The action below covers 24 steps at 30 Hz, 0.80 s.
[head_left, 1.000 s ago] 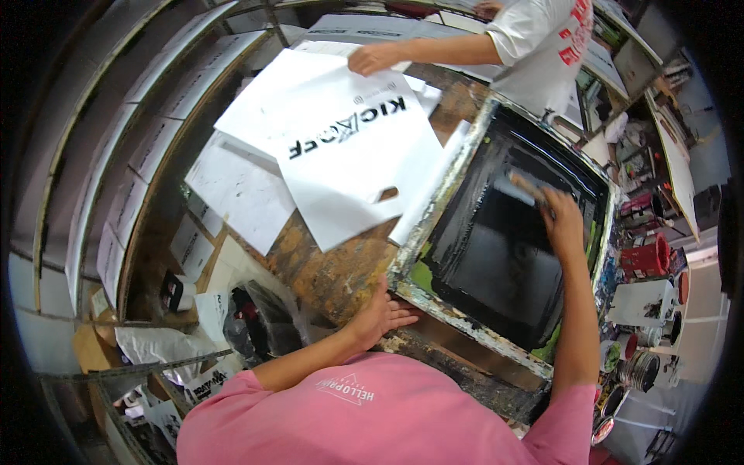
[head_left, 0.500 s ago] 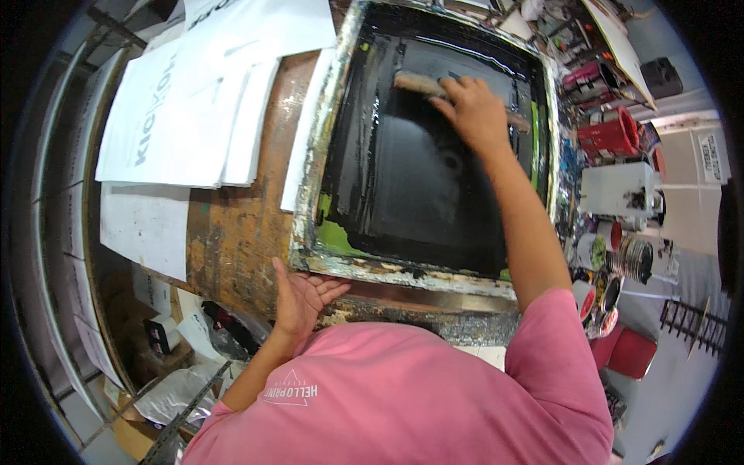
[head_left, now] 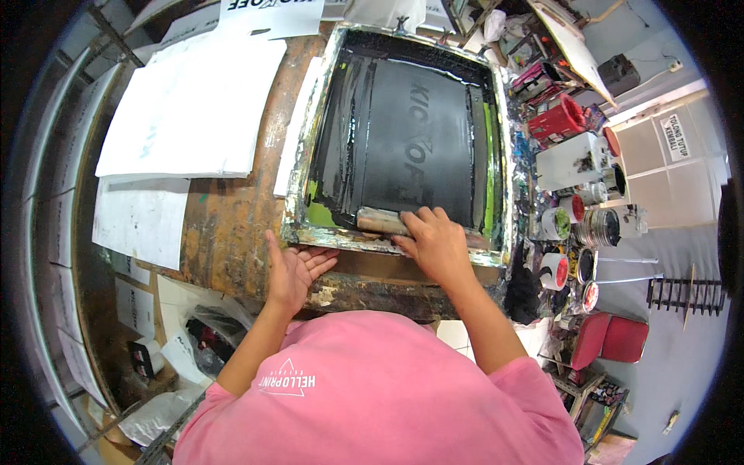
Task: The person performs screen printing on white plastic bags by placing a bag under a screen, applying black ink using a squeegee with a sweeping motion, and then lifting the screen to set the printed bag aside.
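Observation:
A screen-printing frame [head_left: 313, 116] with a black inked mesh lies on the worn wooden table [head_left: 225, 225]. My right hand [head_left: 435, 242] grips a wooden squeegee [head_left: 380, 222] at the near edge of the mesh. My left hand [head_left: 292, 270] lies flat, fingers spread, against the frame's near left corner and the table edge. Green tape [head_left: 487, 155] lines the inside of the frame on the right and at the lower left.
Stacked white sheets [head_left: 194, 108] lie left of the frame, more [head_left: 139, 217] below them. Ink cans and tubs [head_left: 577, 221] crowd the right side, with a red container [head_left: 556, 121] behind. Red stools [head_left: 612, 339] stand on the floor at right.
My right hand has pulled the squeegee from the far end of the mesh to the near edge. My left hand stays at the frame's near corner. The other person's arm has left the view.

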Each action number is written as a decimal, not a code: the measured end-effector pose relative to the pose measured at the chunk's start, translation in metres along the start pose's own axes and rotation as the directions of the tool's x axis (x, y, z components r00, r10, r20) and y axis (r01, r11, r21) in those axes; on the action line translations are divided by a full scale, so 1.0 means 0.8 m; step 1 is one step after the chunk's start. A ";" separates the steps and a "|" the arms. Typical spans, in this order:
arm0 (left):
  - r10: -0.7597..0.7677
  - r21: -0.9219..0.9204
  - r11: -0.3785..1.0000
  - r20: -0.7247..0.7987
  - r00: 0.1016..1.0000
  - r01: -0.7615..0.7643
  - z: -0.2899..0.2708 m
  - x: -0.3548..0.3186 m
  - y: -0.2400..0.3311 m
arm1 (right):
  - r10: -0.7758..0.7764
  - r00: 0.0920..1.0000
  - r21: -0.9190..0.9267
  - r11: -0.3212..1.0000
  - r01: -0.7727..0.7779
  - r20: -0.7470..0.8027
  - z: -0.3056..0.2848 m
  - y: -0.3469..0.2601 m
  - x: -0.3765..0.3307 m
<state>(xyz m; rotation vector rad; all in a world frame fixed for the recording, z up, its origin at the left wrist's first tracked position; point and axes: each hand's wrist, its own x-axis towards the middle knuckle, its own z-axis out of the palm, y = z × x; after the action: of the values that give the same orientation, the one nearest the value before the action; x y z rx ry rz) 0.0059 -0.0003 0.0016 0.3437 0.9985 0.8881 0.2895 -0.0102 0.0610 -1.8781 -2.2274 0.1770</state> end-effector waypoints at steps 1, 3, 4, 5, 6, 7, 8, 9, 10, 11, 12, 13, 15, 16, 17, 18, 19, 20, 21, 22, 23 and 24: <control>0.007 0.011 1.000 -0.002 1.000 -0.007 0.001 -0.001 -0.001 | 0.017 0.999 -0.004 1.000 -0.016 0.038 -0.002 0.002 0.002; 0.016 0.018 1.000 -0.027 1.000 -0.016 0.005 -0.002 -0.002 | -0.020 1.000 -0.026 0.999 0.020 -0.015 -0.004 0.009 0.005; 0.022 0.025 0.999 -0.041 0.999 -0.020 0.007 -0.003 -0.003 | -0.060 0.993 -0.026 0.998 0.058 -0.099 -0.004 0.011 0.006; 0.038 0.037 0.999 -0.025 0.999 -0.037 0.009 -0.004 -0.002 | -0.052 0.996 -0.013 0.999 0.051 -0.078 -0.005 0.011 0.004; 0.041 0.041 0.998 -0.008 0.999 -0.040 0.011 -0.007 -0.001 | -0.025 0.999 -0.016 1.000 0.024 -0.040 -0.006 0.009 0.000; 0.051 0.044 0.998 0.004 0.999 -0.051 0.013 -0.010 0.001 | -0.025 0.999 -0.011 1.000 0.025 -0.048 -0.008 0.004 -0.007; 0.059 0.045 0.997 0.003 0.998 -0.059 0.015 -0.013 0.004 | -0.015 1.000 -0.010 1.000 0.014 -0.025 -0.012 -0.003 -0.015; 0.092 0.052 0.994 0.061 0.994 -0.095 0.017 -0.018 0.008 | -0.002 1.000 -0.039 0.999 0.001 -0.021 -0.018 -0.013 -0.022; 0.121 0.058 0.990 0.104 0.987 -0.127 0.019 -0.023 0.015 | -0.030 0.992 -0.083 0.996 0.020 -0.125 -0.027 -0.022 -0.027; 0.122 0.068 0.989 0.115 0.986 -0.130 0.022 -0.030 0.022 | -0.030 0.981 -0.127 0.992 0.005 -0.192 -0.036 -0.032 -0.032; 0.195 0.066 0.975 0.215 0.957 -0.214 0.025 -0.036 0.031 | -0.005 0.974 -0.162 0.986 -0.033 -0.227 -0.049 -0.042 -0.033; 0.241 0.063 0.961 0.286 0.928 -0.269 0.029 -0.042 0.043 | 0.019 0.961 -0.141 0.988 -0.060 -0.276 -0.063 -0.047 -0.028; 0.321 0.060 0.926 0.401 0.858 -0.374 0.038 -0.047 0.068 | -0.041 0.892 -0.204 0.977 -0.058 -0.451 -0.096 -0.050 -0.010; 0.365 0.024 0.902 0.494 0.789 -0.432 0.045 -0.048 0.078 | -0.054 0.875 -0.224 0.973 -0.063 -0.481 -0.115 -0.044 0.004; 0.410 0.005 0.868 0.555 0.724 -0.496 0.050 -0.046 0.089 | -0.079 0.857 -0.256 0.965 -0.063 -0.509 -0.133 -0.037 0.020; 0.454 -0.021 0.828 0.613 0.647 -0.561 0.055 -0.041 0.097 | -0.131 0.827 -0.290 0.956 -0.041 -0.547 -0.149 -0.033 0.036; 0.455 0.235 0.681 0.606 0.652 -0.694 0.061 -0.033 0.103 | -0.154 0.800 -0.302 0.953 -0.035 -0.579 -0.166 -0.030 0.050; 0.457 0.470 0.466 0.598 0.659 -0.750 0.064 -0.024 0.105 | -0.169 0.779 -0.320 0.946 -0.043 -0.604 -0.183 -0.026 0.064; 0.461 0.656 0.203 0.590 0.662 -0.727 0.066 -0.012 0.104 | -0.153 0.788 -0.313 0.948 -0.052 -0.596 -0.200 -0.024 0.076; 0.467 0.775 -0.080 0.585 0.663 -0.627 0.066 0.000 0.100 | -0.170 0.770 -0.309 0.950 -0.036 -0.615 -0.214 -0.024 0.086; 0.472 0.813 -0.354 0.582 0.662 -0.462 0.064 0.013 0.093 | -0.157 0.776 -0.302 0.952 -0.045 -0.611 -0.227 -0.024 0.093; 0.492 0.756 -0.603 0.605 0.627 -0.256 0.059 0.026 0.085 | -0.129 0.795 -0.304 0.950 -0.072 -0.592 -0.239 -0.026 0.099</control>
<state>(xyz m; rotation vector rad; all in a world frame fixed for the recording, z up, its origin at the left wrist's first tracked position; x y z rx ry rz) 0.0175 0.0639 0.0564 2.6383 1.6136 0.4920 0.3040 0.0543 0.2583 -1.6984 -1.8884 -0.7338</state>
